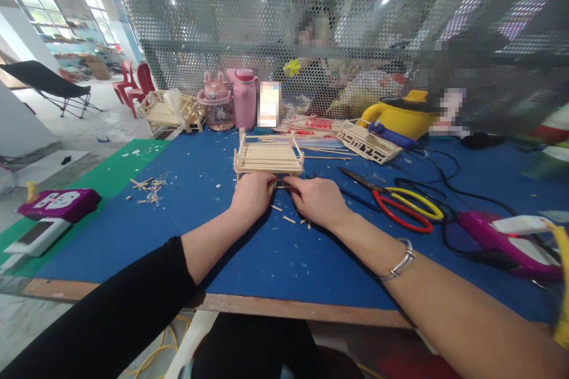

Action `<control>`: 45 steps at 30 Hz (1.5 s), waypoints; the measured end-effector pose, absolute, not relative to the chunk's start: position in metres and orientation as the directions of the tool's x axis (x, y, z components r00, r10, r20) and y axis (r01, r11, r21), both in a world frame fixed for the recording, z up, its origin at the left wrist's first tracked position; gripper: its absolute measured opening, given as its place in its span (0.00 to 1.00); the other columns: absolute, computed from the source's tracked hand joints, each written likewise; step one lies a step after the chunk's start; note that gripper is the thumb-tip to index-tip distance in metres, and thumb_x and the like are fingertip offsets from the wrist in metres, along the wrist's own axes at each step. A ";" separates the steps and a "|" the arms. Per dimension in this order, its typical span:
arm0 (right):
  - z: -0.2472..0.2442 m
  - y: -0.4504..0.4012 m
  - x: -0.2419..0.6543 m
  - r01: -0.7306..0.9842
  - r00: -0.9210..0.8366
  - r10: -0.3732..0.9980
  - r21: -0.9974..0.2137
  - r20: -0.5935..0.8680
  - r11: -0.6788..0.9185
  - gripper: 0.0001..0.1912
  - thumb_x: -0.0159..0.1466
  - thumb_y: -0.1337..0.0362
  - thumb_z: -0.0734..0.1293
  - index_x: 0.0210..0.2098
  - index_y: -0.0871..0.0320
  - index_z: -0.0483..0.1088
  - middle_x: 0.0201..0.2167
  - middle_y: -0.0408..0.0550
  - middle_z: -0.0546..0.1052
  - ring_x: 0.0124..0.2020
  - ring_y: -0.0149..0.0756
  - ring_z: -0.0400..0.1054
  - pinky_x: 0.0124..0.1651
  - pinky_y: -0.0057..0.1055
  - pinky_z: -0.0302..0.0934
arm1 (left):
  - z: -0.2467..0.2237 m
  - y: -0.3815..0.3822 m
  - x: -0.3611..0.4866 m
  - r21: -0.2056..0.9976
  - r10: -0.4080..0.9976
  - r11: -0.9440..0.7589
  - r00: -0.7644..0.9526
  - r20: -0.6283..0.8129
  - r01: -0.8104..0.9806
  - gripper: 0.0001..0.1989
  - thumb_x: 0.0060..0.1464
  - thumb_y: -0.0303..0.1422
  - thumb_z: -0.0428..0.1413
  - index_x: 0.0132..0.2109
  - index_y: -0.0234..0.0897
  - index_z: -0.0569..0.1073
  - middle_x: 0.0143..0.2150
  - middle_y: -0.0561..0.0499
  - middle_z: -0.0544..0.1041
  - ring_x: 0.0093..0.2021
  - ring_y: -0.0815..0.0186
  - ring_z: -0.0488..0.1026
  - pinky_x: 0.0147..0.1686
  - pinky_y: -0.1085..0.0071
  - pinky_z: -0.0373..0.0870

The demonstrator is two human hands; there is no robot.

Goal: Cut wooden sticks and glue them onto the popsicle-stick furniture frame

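A small wooden stick model (269, 154), with a slatted top and corner posts, stands on the blue mat in front of me. My left hand (254, 196) is closed at its near left side, fingertips on a low part of the frame. From the right, my right hand (317, 198) pinches near the same front edge, its fingertips close to the left ones. What exactly the fingers grip is partly hidden by the hands. Short wood offcuts (288, 219) lie just below the model, between my wrists.
Scissors (406, 207) with red and yellow handles lie right of my right hand. Dark cords and a purple device (511, 246) are farther right. Wood scraps (151, 188) lie to the left. A pink bottle (244, 98) and a second stick model (370, 141) stand behind, before a perforated metal screen.
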State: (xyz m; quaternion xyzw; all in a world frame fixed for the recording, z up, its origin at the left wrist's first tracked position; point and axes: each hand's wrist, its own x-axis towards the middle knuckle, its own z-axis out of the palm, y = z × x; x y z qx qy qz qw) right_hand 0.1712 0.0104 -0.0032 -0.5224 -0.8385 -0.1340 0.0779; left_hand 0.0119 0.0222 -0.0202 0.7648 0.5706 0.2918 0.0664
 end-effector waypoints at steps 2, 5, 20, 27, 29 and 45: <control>-0.003 0.011 0.171 0.894 -0.447 0.851 0.146 0.274 0.423 0.19 0.64 0.62 0.54 0.51 0.49 0.69 0.35 0.48 0.80 0.35 0.41 0.73 0.33 0.31 0.59 | -0.020 0.022 0.012 0.428 0.912 -0.338 0.180 0.368 0.838 0.12 0.55 0.31 0.51 0.41 0.41 0.79 0.41 0.47 0.80 0.43 0.60 0.75 0.45 0.68 0.68; -0.004 0.011 0.171 0.894 -0.449 0.850 0.144 0.275 0.425 0.19 0.64 0.62 0.54 0.50 0.48 0.69 0.36 0.48 0.80 0.35 0.41 0.73 0.33 0.32 0.59 | -0.020 0.022 0.012 0.431 0.913 -0.336 0.177 0.368 0.837 0.12 0.55 0.30 0.51 0.41 0.41 0.79 0.41 0.47 0.80 0.44 0.60 0.75 0.45 0.68 0.68; -0.004 0.010 0.173 0.888 -0.459 0.836 0.109 0.302 0.448 0.18 0.64 0.62 0.56 0.50 0.49 0.70 0.36 0.47 0.80 0.35 0.39 0.74 0.34 0.30 0.60 | -0.021 0.020 0.013 0.470 0.909 -0.341 0.158 0.386 0.814 0.12 0.55 0.30 0.51 0.40 0.41 0.79 0.41 0.48 0.80 0.43 0.63 0.75 0.45 0.71 0.67; 0.012 0.012 0.201 0.872 -0.216 0.701 -0.188 0.680 0.451 0.18 0.64 0.62 0.56 0.46 0.56 0.73 0.38 0.47 0.80 0.32 0.33 0.73 0.37 0.27 0.61 | -0.003 0.002 -0.004 0.504 0.896 -0.326 0.091 0.434 0.800 0.12 0.55 0.33 0.50 0.40 0.40 0.78 0.37 0.50 0.80 0.36 0.64 0.75 0.39 0.72 0.67; 0.017 0.017 0.212 0.870 -0.114 0.696 -0.267 0.709 0.414 0.17 0.63 0.61 0.58 0.45 0.57 0.74 0.31 0.47 0.79 0.26 0.33 0.71 0.34 0.27 0.60 | 0.005 -0.007 -0.011 0.531 0.899 -0.305 0.055 0.435 0.791 0.14 0.57 0.34 0.47 0.35 0.38 0.77 0.29 0.51 0.78 0.30 0.66 0.73 0.33 0.72 0.66; 0.003 0.022 0.202 0.839 -0.183 0.827 -0.355 0.531 0.414 0.16 0.59 0.62 0.60 0.43 0.57 0.73 0.21 0.42 0.75 0.22 0.31 0.66 0.29 0.26 0.56 | -0.004 -0.008 -0.009 0.522 0.966 -0.257 0.215 0.141 0.813 0.14 0.52 0.36 0.52 0.43 0.40 0.77 0.33 0.51 0.80 0.31 0.64 0.74 0.33 0.72 0.68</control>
